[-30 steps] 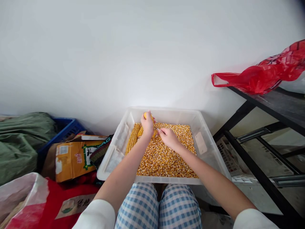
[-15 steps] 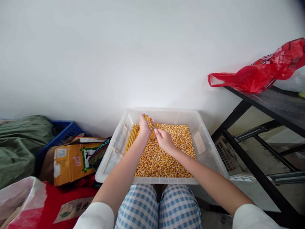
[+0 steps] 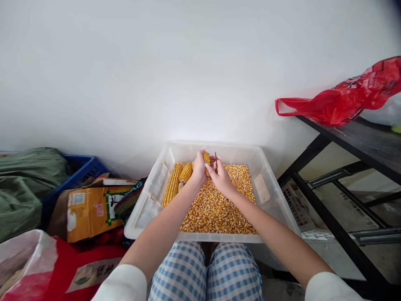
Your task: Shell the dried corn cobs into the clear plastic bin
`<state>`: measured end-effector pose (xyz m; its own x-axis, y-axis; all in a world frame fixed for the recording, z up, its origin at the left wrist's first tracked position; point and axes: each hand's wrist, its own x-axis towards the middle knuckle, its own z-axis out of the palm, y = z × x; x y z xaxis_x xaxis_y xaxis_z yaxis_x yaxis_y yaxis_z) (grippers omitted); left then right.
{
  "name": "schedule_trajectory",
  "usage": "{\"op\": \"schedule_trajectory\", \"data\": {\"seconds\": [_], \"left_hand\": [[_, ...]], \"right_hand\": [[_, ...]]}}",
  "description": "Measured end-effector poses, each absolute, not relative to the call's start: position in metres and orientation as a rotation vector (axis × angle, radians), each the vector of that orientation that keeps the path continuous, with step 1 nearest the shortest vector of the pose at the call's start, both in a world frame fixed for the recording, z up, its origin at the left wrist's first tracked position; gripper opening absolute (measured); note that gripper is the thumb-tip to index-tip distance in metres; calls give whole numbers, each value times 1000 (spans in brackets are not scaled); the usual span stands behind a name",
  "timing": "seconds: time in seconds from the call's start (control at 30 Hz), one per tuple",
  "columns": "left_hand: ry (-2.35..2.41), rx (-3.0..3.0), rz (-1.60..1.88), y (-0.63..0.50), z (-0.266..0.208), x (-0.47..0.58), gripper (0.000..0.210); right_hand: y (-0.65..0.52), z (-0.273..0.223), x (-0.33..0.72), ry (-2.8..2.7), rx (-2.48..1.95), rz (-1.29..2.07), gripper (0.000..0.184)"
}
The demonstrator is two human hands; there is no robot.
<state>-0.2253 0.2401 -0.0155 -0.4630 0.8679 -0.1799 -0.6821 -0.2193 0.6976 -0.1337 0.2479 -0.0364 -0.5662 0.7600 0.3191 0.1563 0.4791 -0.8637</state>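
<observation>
My left hand (image 3: pixel 199 168) is closed around an ear of corn (image 3: pixel 206 158), held over the far half of a clear plastic bin (image 3: pixel 150 209). Close against it, my right hand (image 3: pixel 221 177) has its thumb at the ear. A slim tool with a dark shaft (image 3: pixel 216 156), its exact kind unclear, sticks upward from the right hand's fingers; a bit of green shows low on it. Loose corn kernels (image 3: pixel 216 213) cover much of the bin's floor. Whole ears of corn (image 3: pixel 172 186) lie along the left side, and a shorter ear (image 3: pixel 186 172) rests beside my left wrist.
A black metal rack (image 3: pixel 332 217) stands to the right, with a red plastic bag (image 3: pixel 351 98) on top. At left are a yellow cardboard box (image 3: pixel 89 213), a blue crate (image 3: pixel 83 167), a green cloth (image 3: pixel 21 188) and a red sack (image 3: pixel 78 267). A white wall rises behind the bin.
Both hands have shifted right and come closer together. The tool, earlier pointed at the ear, now points upward. The shorter ear beside my left wrist has come into view.
</observation>
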Motion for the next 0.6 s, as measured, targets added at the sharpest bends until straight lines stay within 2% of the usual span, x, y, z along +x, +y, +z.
{"op": "schedule_trajectory", "data": {"seconds": [0.1, 0.3, 0.47, 0.6], "left_hand": [[903, 287, 1876, 242, -18, -225, 27], [928, 215, 1894, 240, -17, -224, 27], [881, 173, 1900, 239, -14, -229, 29], [780, 238, 1786, 238, -15, -240, 39]], "right_hand": [[247, -36, -132, -2036, -756, 1028, 17], [243, -33, -132, -2104, -801, 883, 17], [247, -34, -133, -2010, -825, 1038, 8], [253, -33, -131, -1848, -799, 1129, 22]]}}
